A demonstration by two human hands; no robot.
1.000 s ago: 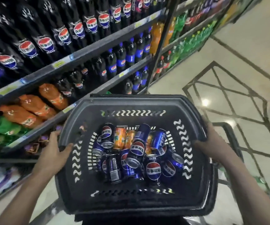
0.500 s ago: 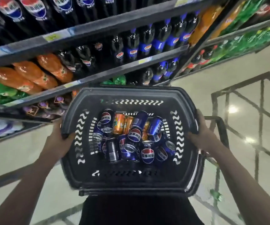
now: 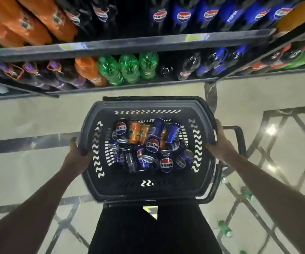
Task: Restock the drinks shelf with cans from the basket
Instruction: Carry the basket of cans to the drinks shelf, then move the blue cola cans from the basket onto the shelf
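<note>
Left hand (image 3: 78, 158) grips the basket (image 3: 148, 191) by its left rim; cans (image 3: 148, 145) lie jumbled inside, between both hands, shelf (image 3: 129, 46) beyond the basket's far edge. Right hand (image 3: 219, 145) grips the right rim.

The basket (image 3: 148, 194) is open at the top — cans (image 3: 148, 145) piled loose inside, reachable from above. Both hands grip its side rims. Ahead, the low shelf (image 3: 122, 87) is packed with bottles (image 3: 128, 68) — the next shelf edge (image 3: 129, 45) overhangs them.
</note>
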